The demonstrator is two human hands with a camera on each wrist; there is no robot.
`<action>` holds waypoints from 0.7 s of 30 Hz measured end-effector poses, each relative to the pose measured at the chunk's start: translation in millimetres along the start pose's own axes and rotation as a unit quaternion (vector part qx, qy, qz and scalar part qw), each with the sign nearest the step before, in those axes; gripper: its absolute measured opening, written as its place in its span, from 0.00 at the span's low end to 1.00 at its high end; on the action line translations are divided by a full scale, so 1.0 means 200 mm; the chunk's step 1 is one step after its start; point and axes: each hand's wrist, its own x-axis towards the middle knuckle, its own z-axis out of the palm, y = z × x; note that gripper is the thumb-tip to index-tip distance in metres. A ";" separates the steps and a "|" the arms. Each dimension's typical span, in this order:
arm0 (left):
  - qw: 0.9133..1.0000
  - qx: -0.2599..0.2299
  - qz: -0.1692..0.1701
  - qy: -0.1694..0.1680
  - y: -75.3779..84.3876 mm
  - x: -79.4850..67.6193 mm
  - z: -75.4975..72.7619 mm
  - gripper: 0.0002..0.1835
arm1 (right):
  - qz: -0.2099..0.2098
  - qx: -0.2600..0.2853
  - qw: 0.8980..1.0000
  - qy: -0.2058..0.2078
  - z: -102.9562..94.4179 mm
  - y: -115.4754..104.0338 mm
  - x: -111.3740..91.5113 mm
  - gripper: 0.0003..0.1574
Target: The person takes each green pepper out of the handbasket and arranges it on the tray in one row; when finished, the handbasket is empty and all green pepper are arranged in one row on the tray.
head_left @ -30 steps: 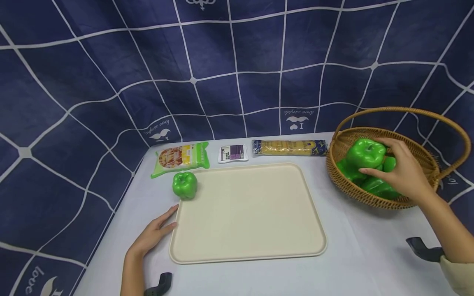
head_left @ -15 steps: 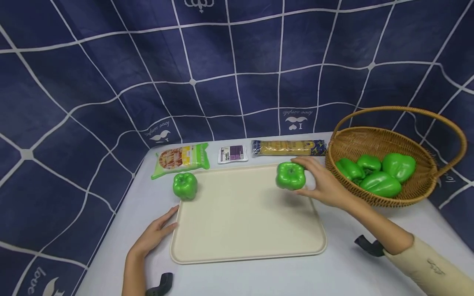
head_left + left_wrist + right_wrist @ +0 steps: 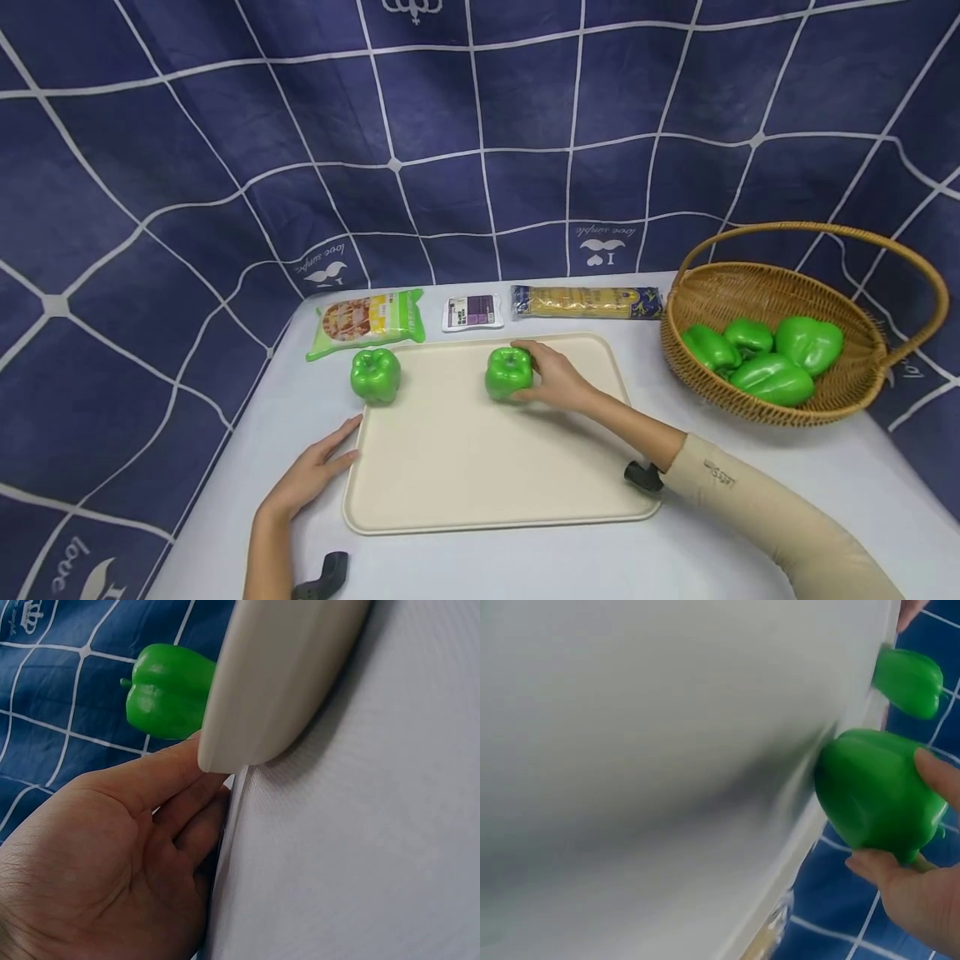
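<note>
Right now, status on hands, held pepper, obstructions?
Right hand grips green pepper over tray; contact unclear. Left hand at its left edge. Second pepper at back left corner, seemingly clear.

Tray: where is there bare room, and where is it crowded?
The near half of the tray is bare, left of the right forearm; so is the gap between the far-left pepper and the held pepper. It is crowded around the right hand and beyond the far edge, where packets lie.
</note>
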 end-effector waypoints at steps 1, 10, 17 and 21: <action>1.000 0.001 0.001 -0.001 0.00 0.00 0.00 0.33 | 0.005 0.003 1.000 -0.003 0.02 -0.01 0.02 0.54; 1.000 -0.004 0.017 -0.001 0.00 0.00 0.00 0.32 | 0.003 0.019 1.000 -0.005 0.21 -0.09 0.19 0.55; 1.000 -0.004 0.015 -0.006 -0.01 0.00 -0.01 0.33 | 0.000 0.013 1.000 -0.019 0.36 -0.16 0.31 0.58; 1.000 -0.001 0.013 -0.005 -0.01 0.00 -0.01 0.33 | -0.003 0.022 1.000 -0.022 0.41 -0.20 0.35 0.58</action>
